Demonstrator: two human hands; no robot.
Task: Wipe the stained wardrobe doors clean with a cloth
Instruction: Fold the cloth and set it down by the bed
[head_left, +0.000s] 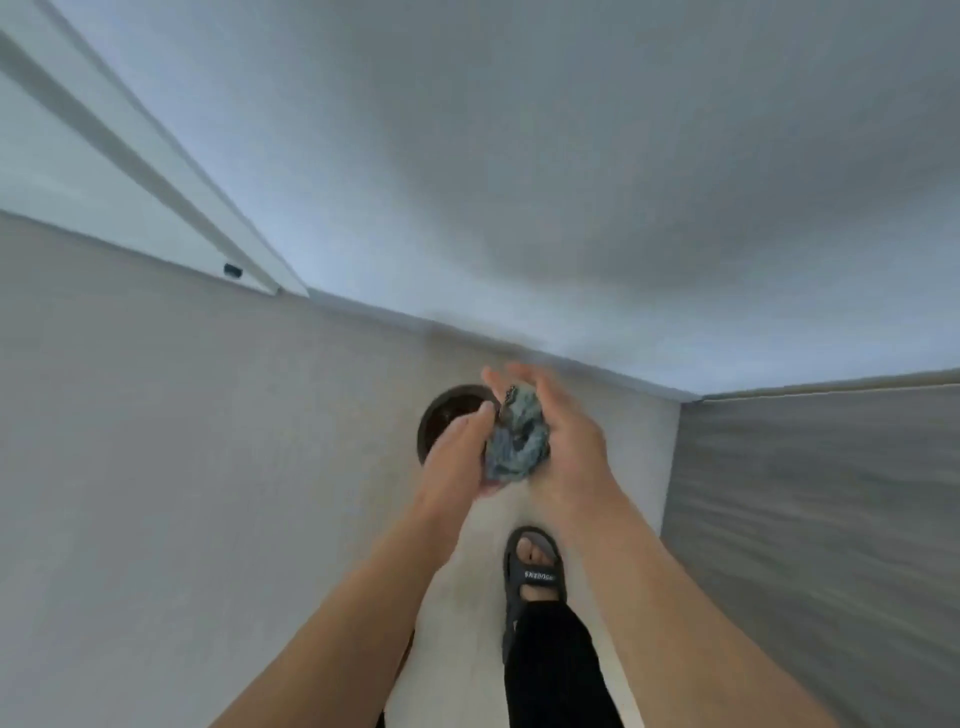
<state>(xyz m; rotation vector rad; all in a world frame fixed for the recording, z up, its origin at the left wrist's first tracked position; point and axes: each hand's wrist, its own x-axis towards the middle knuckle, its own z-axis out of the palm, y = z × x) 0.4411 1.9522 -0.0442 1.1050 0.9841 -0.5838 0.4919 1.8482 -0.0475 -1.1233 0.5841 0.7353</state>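
Pale door (571, 156) up top, floor (208, 467) under it. Left hand (457, 457) and right hand (569, 441) hold the balled-up cloth (517, 441) between them, over a dark bowl (441, 410). Looks like prep, I guess. Next it needs pressing to the door. Sandal (535, 574) lettering's too blurry to read.
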